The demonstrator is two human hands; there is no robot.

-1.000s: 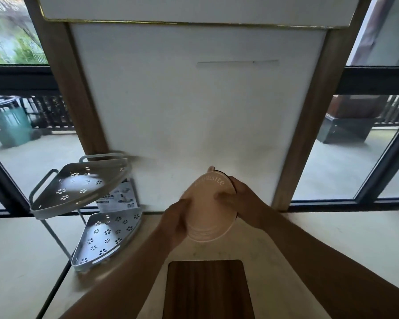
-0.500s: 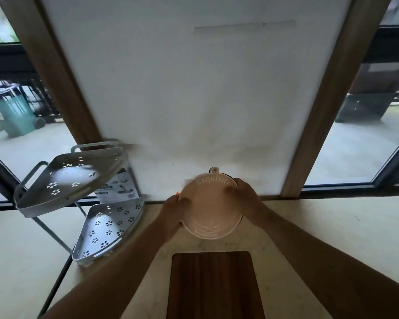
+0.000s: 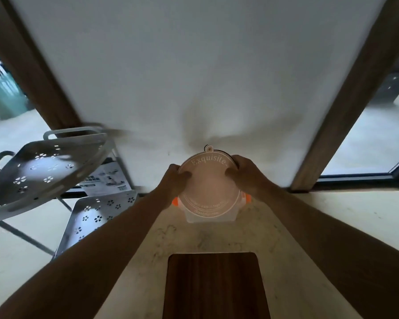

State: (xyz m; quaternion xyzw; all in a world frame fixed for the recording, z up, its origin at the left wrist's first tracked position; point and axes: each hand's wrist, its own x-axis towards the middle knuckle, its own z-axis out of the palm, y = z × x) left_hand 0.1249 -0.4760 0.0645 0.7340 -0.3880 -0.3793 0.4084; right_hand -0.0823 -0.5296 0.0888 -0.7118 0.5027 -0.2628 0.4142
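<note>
Lowered since a second ago: round pinkish lid [image 3: 209,187], now lying flat atop clear container [image 3: 210,218] with orange clips, on counter [image 3: 217,238] against white wall. Gripped at opposite rims by left hand [image 3: 174,180] and right hand [image 3: 245,176], thumbs pressing on top. Wooden board [image 3: 214,286] nearer.

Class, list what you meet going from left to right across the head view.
Green bin → upper rack tray → left hand → round lid → right hand → right wooden post.
</note>
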